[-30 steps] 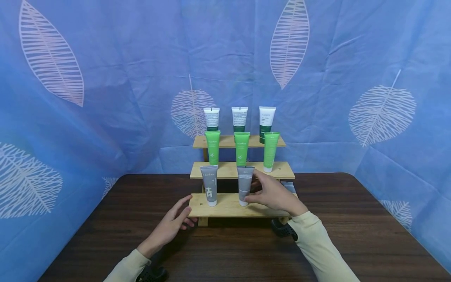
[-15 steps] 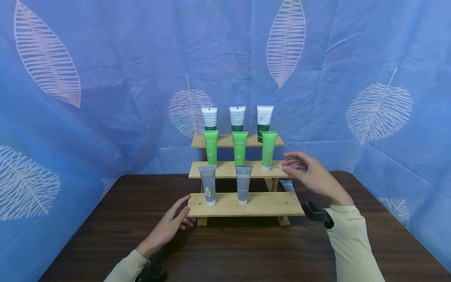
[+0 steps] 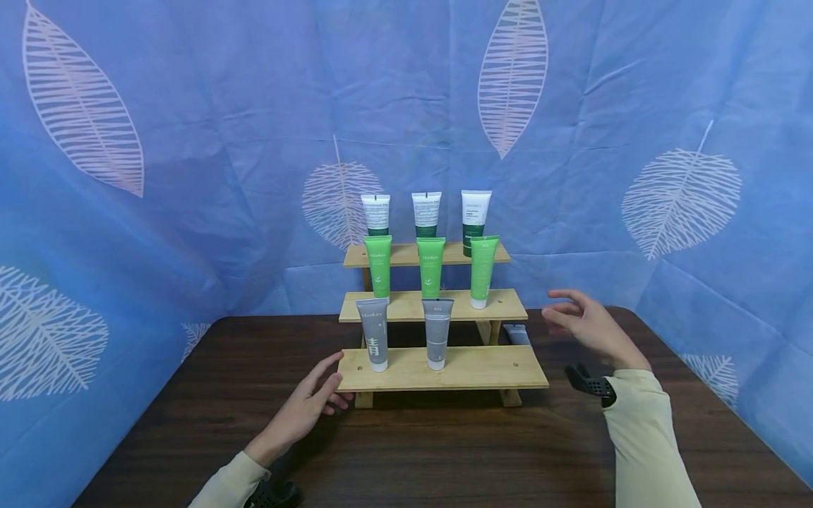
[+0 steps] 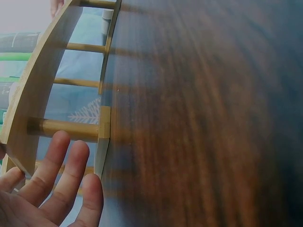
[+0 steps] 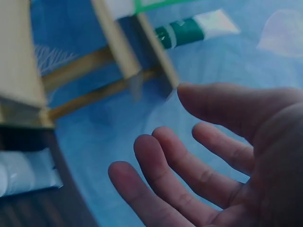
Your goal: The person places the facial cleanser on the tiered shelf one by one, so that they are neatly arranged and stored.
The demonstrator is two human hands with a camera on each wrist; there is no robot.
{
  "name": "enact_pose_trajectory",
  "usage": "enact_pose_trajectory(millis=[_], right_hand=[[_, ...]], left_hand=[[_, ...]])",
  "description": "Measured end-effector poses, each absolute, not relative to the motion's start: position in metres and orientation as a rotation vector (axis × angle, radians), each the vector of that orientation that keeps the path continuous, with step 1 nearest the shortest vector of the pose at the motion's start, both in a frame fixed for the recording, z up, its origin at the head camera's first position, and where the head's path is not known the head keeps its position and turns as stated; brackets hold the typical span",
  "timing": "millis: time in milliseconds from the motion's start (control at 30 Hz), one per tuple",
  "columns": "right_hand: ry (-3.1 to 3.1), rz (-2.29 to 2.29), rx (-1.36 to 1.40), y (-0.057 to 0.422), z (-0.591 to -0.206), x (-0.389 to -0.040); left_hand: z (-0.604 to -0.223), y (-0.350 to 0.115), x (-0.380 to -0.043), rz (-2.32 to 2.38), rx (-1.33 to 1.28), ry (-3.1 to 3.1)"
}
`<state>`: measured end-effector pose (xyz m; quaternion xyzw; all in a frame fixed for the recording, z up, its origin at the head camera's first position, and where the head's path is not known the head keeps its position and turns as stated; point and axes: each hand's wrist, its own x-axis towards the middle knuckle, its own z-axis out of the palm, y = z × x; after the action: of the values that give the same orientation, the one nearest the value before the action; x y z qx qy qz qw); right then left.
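Observation:
My left hand (image 3: pixel 300 408) is at the left end of a wooden three-step stand's front shelf (image 3: pixel 483 368), fingertips right at its corner. In the left wrist view its fingers (image 4: pixel 71 184) extend loosely beside the shelf's underside. My right hand (image 3: pixel 595 330) hovers to the right of the stand, holding nothing, its fingers (image 5: pixel 161 170) apart and slightly bent in the right wrist view. Two grey squeeze tubes stand cap-down on the front shelf, one at left (image 3: pixel 375 335) and one near the middle (image 3: pixel 437 335). The shelf's right part is bare.
Three green tubes (image 3: pixel 430 268) stand on the middle shelf, three white-and-dark-green tubes (image 3: pixel 476 219) on the top one. Another greyish tube (image 3: pixel 517 334) lies on the dark wooden table (image 3: pixel 444 451) by the stand's right side. A blue leaf-print cloth (image 3: pixel 254 141) hangs behind.
My right hand has let go of the middle grey tube, leaving it standing, and has moved right, away from the stand. The left hand has stayed at the shelf's corner.

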<state>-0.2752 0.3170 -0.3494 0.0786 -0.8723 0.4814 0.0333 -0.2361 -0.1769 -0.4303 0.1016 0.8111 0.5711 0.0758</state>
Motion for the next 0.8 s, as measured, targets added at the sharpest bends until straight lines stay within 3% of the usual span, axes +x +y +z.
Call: enact_pose_trajectory(millis=[467,800], right_hand=[[-2.807,1.579,0.036,0.321,-0.423,-0.303],[-2.923,1.390,-0.147,0.306,-0.423,-0.304]], left_hand=[[-0.432,-0.178,-0.235,1.712,0.306,2.429],[-0.432,-0.179,-0.237,1.694,0.310,2.431]])
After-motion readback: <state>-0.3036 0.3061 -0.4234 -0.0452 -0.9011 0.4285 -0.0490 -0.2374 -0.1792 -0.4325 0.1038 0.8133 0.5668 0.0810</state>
